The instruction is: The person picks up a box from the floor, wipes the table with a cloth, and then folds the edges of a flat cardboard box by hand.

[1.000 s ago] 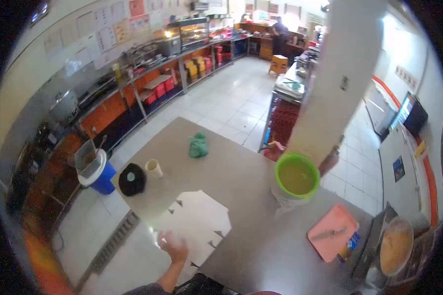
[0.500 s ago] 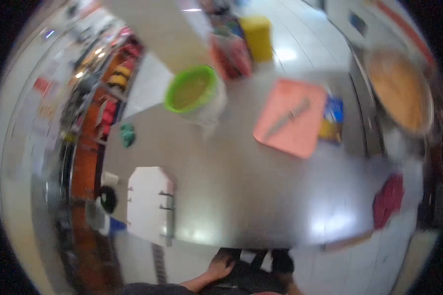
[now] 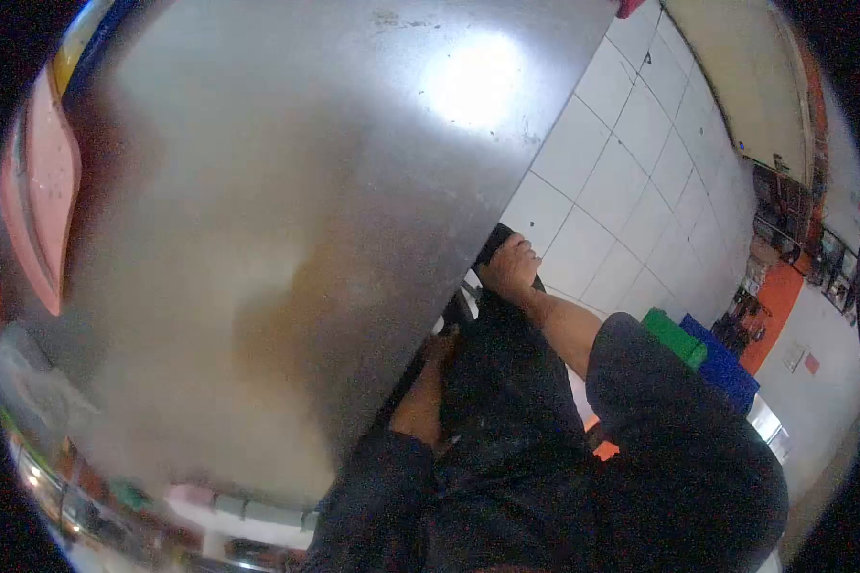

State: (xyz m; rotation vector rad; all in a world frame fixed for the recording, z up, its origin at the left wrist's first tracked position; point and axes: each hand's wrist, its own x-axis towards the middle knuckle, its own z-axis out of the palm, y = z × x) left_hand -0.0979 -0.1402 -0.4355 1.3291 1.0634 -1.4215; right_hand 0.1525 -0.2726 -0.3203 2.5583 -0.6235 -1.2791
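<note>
My right hand [image 3: 514, 267] rests on my dark-clothed knee, beside the edge of the metal table [image 3: 191, 220]. Its fingers lie over the knee with no object seen in them. Down by the table edge, my left hand [image 3: 440, 345] is close to my other leg. Its fingers are dim and mostly hidden, so I cannot make out whether it holds anything. Both hands are apart from the things on the tabletop. A pink cutting board [image 3: 55, 181] shows at the far left of the view, with a knife [image 3: 21, 191] on it.
White floor tiles [image 3: 592, 181] lie past the table's edge. Behind my right arm are a green object [image 3: 674, 339] and a blue one [image 3: 721, 363]. A white case-like object [image 3: 244, 516] sits at the lower left, near a crumpled clear plastic bag [image 3: 33, 372].
The view has swung down and turned toward my lap. The cutting board now appears at the far left, and the green-rimmed bucket is out of view. My right hand is on my knee.
</note>
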